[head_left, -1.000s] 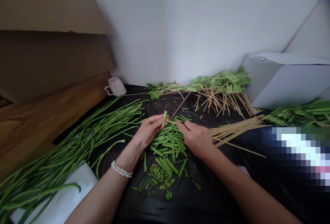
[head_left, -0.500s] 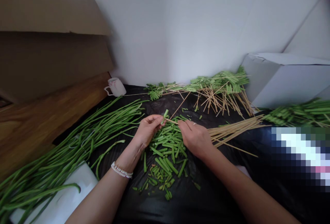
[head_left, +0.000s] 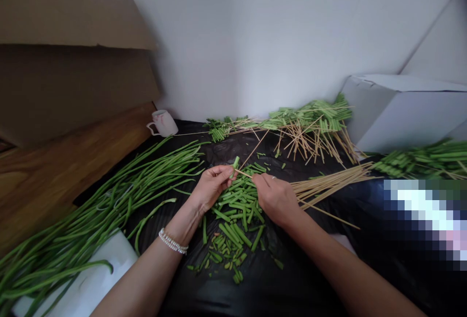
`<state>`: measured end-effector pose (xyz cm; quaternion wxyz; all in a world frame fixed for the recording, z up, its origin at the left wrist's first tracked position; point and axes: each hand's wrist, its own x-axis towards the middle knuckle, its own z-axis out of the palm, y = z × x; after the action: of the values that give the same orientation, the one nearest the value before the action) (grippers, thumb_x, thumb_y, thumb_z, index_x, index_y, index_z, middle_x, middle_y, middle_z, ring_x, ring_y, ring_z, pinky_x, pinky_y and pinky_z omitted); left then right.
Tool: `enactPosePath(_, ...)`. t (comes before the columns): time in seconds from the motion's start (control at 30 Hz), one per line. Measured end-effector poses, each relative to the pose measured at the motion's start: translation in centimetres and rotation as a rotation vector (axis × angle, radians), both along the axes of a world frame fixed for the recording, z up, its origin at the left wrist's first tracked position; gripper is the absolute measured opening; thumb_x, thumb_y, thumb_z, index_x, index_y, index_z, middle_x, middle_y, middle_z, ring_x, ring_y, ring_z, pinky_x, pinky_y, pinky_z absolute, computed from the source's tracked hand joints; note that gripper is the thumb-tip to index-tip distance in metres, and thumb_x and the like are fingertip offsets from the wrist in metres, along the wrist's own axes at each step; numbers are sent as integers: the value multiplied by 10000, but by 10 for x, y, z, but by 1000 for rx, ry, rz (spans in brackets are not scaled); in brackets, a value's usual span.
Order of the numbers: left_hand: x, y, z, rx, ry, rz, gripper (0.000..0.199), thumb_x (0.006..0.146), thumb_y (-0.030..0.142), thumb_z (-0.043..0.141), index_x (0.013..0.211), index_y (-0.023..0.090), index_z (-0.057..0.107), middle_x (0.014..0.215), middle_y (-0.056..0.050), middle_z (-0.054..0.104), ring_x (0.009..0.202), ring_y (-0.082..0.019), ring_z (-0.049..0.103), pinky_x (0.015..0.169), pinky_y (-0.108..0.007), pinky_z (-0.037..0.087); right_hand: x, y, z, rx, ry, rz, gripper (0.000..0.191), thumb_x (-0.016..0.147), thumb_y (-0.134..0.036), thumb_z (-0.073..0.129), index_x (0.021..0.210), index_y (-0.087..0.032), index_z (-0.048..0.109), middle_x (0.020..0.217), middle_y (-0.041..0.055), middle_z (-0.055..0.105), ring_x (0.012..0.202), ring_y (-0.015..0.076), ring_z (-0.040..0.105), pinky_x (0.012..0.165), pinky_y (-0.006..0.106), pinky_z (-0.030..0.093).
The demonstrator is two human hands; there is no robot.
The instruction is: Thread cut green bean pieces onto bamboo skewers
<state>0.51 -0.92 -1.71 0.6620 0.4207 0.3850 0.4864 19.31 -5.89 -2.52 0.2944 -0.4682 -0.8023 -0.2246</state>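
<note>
My left hand [head_left: 215, 183] pinches a short cut piece of long bean [head_left: 236, 162] between thumb and fingers. In my right hand [head_left: 274, 195] is a thin bamboo skewer [head_left: 243, 173], its far end meeting the bean piece; whether it has pierced through I cannot tell. Beneath both hands spreads a pile of cut bean pieces [head_left: 239, 205], with smaller scraps [head_left: 229, 251] nearer to me. A bundle of bare skewers [head_left: 328, 185] lies just right of my right hand. Whole long beans [head_left: 146, 180] stretch out to the left of my left hand.
Skewers threaded with bean pieces [head_left: 310, 117] are heaped against the wall, and more skewered beans [head_left: 426, 158] lie at right. A white mug [head_left: 165, 123] stands at the back left. Cardboard [head_left: 73, 78] rises at left, a white box [head_left: 412, 112] at right. Black plastic sheeting [head_left: 292, 268] covers the surface.
Both hands stay almost in place, the bean piece and left hand shifting very slightly right. One loose skewer right of my right hand has tipped a little lower.
</note>
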Motion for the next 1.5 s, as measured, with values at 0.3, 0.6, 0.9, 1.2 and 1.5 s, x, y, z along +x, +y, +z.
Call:
enactPosePath(0.3,11,-10,1,164,192,-79,236,672,348,781,738,131,717,715,-37,678,649,-112,580,662,-241,447,-4,-2,3,29,-8,11,208,901,-121,416,909,-162,620,686,4,574,582,137,484,559,273,272)
enactPosePath(0.6,-26,23,-10,713,931,213,385,888,402,506,1134,149,658,1180,-132,644,1134,-242,554,1021,-398,369,12,9,3,82,-14,-106,185,903,-144,447,874,-187,625,679,-8,565,566,129,467,554,273,264)
enactPosePath(0.9,-28,35,-25,772,1271,-102,421,938,438,367,1180,239,648,1352,-89,550,1358,-290,346,1094,-500,250,9,8,0,25,-31,-96,194,894,-137,445,887,-179,634,694,-2,580,579,123,466,561,275,258)
enactPosePath(1.2,-31,28,-15,648,1013,355,122,723,306,712,755,188,700,776,-46,700,733,-197,619,757,-331,456,9,7,2,50,-21,-76,186,879,-126,457,859,-180,634,681,-2,574,589,128,468,573,273,261)
enactPosePath(1.5,-12,14,-7,19,35,72,372,638,250,814,970,119,708,869,-68,725,741,-107,649,716,-205,503,7,4,2,21,-8,-43,199,893,-132,440,927,-172,632,715,4,584,613,130,477,583,280,262)
